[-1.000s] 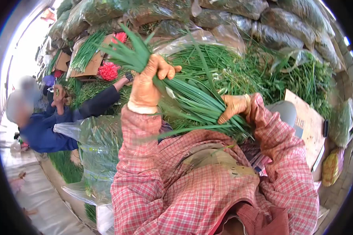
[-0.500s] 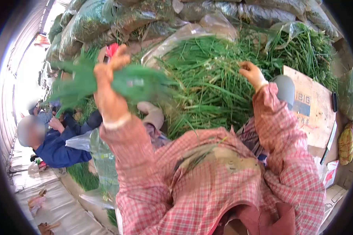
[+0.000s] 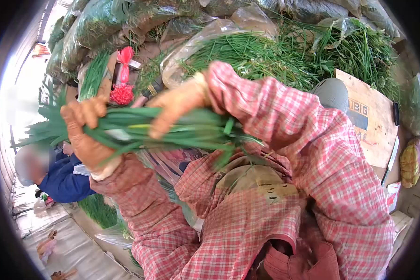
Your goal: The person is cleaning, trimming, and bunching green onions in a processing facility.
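Green leaf bundle (image 3: 134, 117) is held, long axis left to right, between the checked shirt (image 3: 247, 224) on the near side and a heap of loose leaves (image 3: 247, 55) on the far side. Its left part is clasped in the left hand (image 3: 86, 133); its right end is nearer the right hand (image 3: 181, 100), seen over the middle, too blurred for its grip to be told.

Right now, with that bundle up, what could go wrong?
1. Stalks might slip out: the left grip holds the green bundle toward one end, and some loose stalks stick out below it.
2. The right grip, blurred over the bundle, might bend or drag stalks; its hold is unclear.
3. What looks like a long blade lies along the board; a wide swing of the right sleeve could perhaps catch it.
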Motion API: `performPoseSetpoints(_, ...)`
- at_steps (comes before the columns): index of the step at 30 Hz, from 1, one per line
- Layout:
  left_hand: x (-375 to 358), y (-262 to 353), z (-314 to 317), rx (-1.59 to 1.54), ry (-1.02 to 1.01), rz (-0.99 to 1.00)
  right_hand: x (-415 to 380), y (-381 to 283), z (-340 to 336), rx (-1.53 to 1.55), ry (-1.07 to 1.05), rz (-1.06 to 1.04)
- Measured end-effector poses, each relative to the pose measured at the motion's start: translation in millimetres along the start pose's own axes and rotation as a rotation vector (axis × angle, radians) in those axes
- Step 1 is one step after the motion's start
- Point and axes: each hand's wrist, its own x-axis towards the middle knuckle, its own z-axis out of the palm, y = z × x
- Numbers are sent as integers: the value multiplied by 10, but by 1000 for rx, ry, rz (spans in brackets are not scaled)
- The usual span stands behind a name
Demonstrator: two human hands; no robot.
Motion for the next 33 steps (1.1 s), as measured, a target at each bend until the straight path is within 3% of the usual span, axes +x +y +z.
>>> performPoseSetpoints(1, -60, -18, -336, -86, 87, -48, 2, 320, 108, 249, -93, -61)
performPoseSetpoints(5, -649, -173, -1691, -255, 298, -180, -430, 1251, 326, 365, -80, -19)
performPoseSetpoints(7, -953, -251, -1755, -182, 599, -137, -735, 1304, 486, 606, -10, -77)
performPoseSetpoints(9, -1152, -284, -1796, -147, 807, -116, -966, 1303, 582, 750, 58, 188)
performPoseSetpoints(10, -1232, -291, -1811, -151, 868, -118, -1034, 1212, 563, 578, 229, 437)
performPoseSetpoints(12, -1488, -423, -2192, -138, 902, -185, -1072, 1445, 590, 285, 447, 401)
performPoseSetpoints(13, -1541, -452, -2157, -154, 952, -172, -1072, 1461, 586, -81, 525, 303)
performPoseSetpoints(15, -1668, -507, -2089, -182, 1054, -146, -1285, 1287, 432, -250, 635, 421)
performPoseSetpoints(16, -1883, -546, -2344, -305, 989, -109, -1456, 1171, 329, -172, 829, 531)
performPoseSetpoints(18, -2106, -552, -2442, -292, 1066, -56, -1954, 1007, 95, 132, 1225, 710)
performPoseSetpoints(19, -2170, -543, -2482, -281, 1106, -24, -2255, 975, 10, 188, 1328, 591)
performPoseSetpoints(21, -2201, -561, -2290, -120, 1200, -49, -2808, 910, -246, 275, 1283, 568)
performPoseSetpoints(23, -2063, -554, -1971, 38, 1343, -64, -3162, 1519, -511, -1294, 683, 313)
performPoseSetpoints(24, -2198, -580, -2111, -30, 1218, -65, -2685, 1227, -250, -811, 758, 979)
performPoseSetpoints(25, -2241, -586, -2116, -89, 1155, -57, -2352, 1198, -185, -1116, 458, 1216)
performPoseSetpoints(26, -2271, -590, -2111, -146, 1093, -51, -1814, 875, -52, -1334, 414, 1223)
performPoseSetpoints(27, -2294, -589, -2102, -199, 1035, -45, -1634, 991, -25, -1403, 711, 695)
performPoseSetpoints(28, -2310, -576, -2090, -216, 1051, -52, -1267, 930, 37, -1382, 871, 454)
performPoseSetpoints(30, -2200, -528, -1793, -76, 1187, -29, -502, 821, 150, -1284, 921, 242)
performPoseSetpoints(31, -2126, -517, -1679, -8, 1246, -14, -146, 836, 217, -1249, 867, 325)
performPoseSetpoints(33, -2067, -436, -1625, -107, 1174, 26, 680, 1266, 268, -1263, 930, 437)
